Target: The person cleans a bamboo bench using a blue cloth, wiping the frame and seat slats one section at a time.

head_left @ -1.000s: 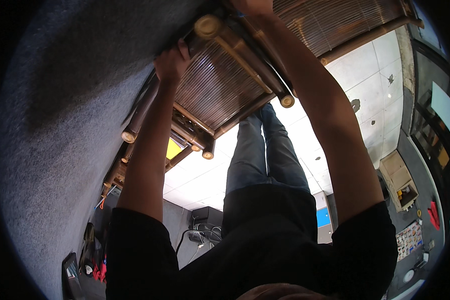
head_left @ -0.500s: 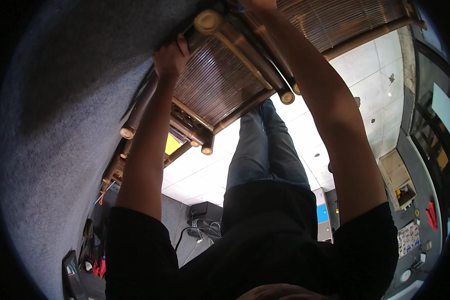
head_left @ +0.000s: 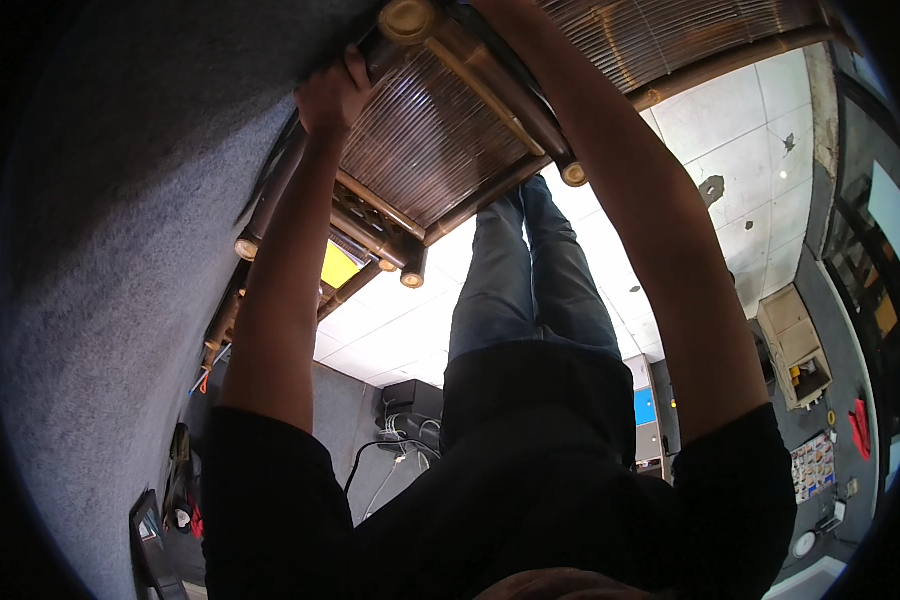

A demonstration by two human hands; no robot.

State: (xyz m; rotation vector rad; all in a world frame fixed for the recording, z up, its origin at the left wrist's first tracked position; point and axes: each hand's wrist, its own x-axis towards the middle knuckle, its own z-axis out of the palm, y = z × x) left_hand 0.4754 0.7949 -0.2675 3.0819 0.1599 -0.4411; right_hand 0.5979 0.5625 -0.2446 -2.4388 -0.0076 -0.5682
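A piece of brown bamboo furniture [head_left: 440,140] with a slatted panel and thick round poles fills the upper middle, close to the grey wall. My left hand [head_left: 332,95] is closed round its left edge pole, with one finger or the thumb lying toward the slats. The fingertips on the far side of that pole are hidden. My right forearm [head_left: 620,150] reaches up across the furniture's right part, and my right hand lies beyond the upper edge of the picture. What it touches does not show.
A grey textured wall [head_left: 120,250] runs along the left. More slatted bamboo [head_left: 670,40] stands at the upper right. White floor tiles [head_left: 750,180] have dark damaged spots. Below are a black box with cables [head_left: 410,405], a yellow item [head_left: 340,265] and a beige open box [head_left: 798,350].
The view has shifted slightly, so the furniture and both arms sit a little higher and further left. My right hand, partly visible before beside something blue, has passed out of the picture.
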